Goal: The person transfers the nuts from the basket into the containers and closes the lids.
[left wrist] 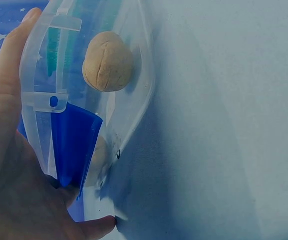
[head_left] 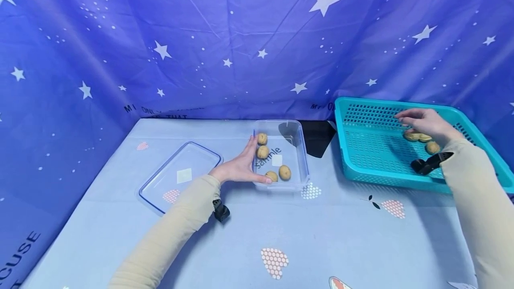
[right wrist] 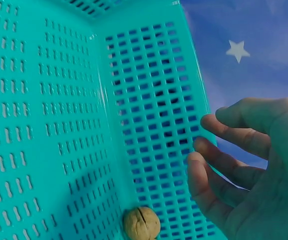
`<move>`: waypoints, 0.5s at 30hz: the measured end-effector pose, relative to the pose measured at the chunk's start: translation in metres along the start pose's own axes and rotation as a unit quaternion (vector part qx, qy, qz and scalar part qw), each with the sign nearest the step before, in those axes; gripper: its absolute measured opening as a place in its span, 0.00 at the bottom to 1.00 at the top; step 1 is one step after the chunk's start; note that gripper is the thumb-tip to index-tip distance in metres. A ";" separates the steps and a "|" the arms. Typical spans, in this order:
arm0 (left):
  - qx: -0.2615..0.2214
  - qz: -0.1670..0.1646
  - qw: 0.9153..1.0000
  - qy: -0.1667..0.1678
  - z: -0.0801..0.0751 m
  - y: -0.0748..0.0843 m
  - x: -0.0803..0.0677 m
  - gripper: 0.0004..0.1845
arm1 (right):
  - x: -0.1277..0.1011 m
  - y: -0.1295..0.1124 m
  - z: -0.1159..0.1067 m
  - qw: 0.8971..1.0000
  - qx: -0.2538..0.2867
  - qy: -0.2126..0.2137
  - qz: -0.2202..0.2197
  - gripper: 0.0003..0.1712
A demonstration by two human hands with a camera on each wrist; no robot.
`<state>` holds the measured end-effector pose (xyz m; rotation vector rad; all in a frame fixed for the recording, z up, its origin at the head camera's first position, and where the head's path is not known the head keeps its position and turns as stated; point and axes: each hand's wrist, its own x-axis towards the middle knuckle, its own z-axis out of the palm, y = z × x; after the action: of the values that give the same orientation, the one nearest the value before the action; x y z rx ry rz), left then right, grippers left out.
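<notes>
A clear plastic food container (head_left: 303, 155) stands on the table without its lid, several walnuts (head_left: 284, 172) inside. My left hand (head_left: 238, 164) rests against its left side, fingers straight along the wall and thumb across the near corner. Through the clear wall in the left wrist view, a walnut (left wrist: 108, 62) shows beside the hand; a blue latch flap (left wrist: 74, 145) hangs there. Over the teal basket (head_left: 361, 171) my right hand (head_left: 429, 124) hovers with loosely bent fingers and nothing in them. Below it lie a walnut (head_left: 432, 147) and other tan nuts (head_left: 417, 137), partly hidden.
A clear lid with a blue seal (head_left: 182, 175) lies left of the container. Between container and basket is a black patch (head_left: 319, 137) on the table. A blue star-printed curtain (head_left: 225, 35) hangs behind the table.
</notes>
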<state>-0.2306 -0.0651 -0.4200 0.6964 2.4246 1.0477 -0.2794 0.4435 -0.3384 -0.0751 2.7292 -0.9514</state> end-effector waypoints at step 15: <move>0.002 -0.010 1.000 0.001 0.002 -0.001 -0.003 0.72 | 0.014 0.059 -0.003 0.996 0.039 0.041 0.063 0.34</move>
<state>-0.2273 -0.0662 -0.4220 0.6697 2.4312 1.0376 -0.2915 0.4899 -0.3761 0.1520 2.7282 -1.0437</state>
